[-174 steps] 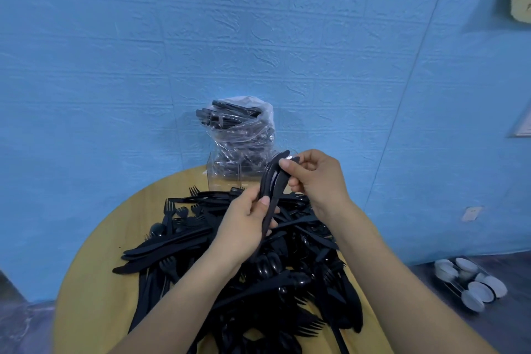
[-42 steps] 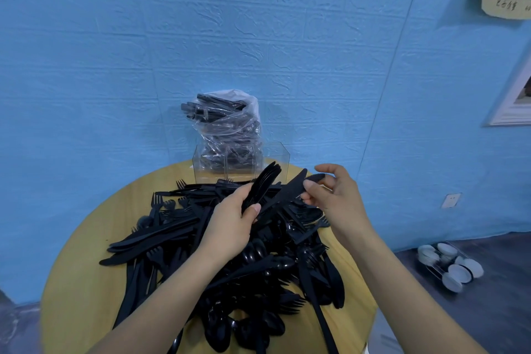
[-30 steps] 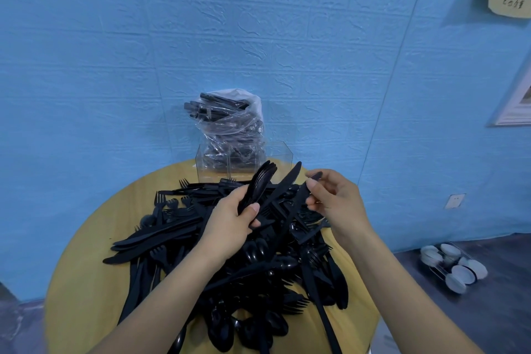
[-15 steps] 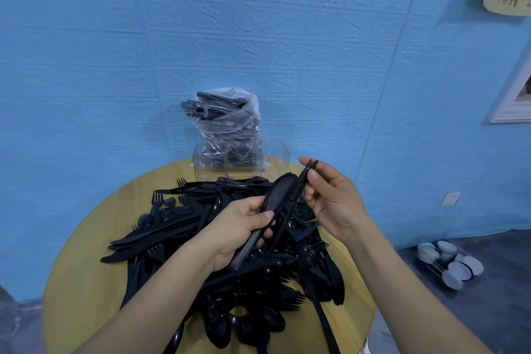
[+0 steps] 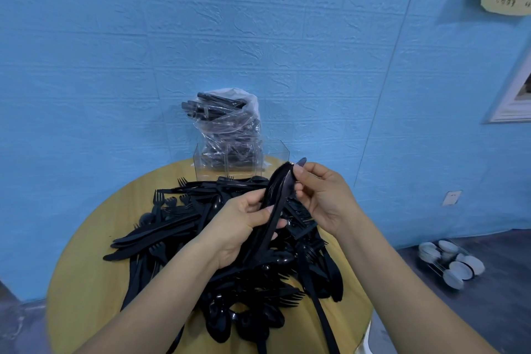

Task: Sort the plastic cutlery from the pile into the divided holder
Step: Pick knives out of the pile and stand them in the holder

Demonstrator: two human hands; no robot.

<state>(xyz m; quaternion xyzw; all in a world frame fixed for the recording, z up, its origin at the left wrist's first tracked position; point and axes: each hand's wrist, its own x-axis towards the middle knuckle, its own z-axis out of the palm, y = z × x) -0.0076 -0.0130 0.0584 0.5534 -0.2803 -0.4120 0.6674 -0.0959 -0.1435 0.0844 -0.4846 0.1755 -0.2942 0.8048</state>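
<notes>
gripping a bunch of knives upright, the left hand sits at 7 o'clock of the right hand, which pinches their tips above the pile.

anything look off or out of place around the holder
Yes: a clear plastic bag of cutlery is stuffed into the divided holder, bulging well above its rim, so those compartments hold bagged pieces rather than sorted ones.
</notes>
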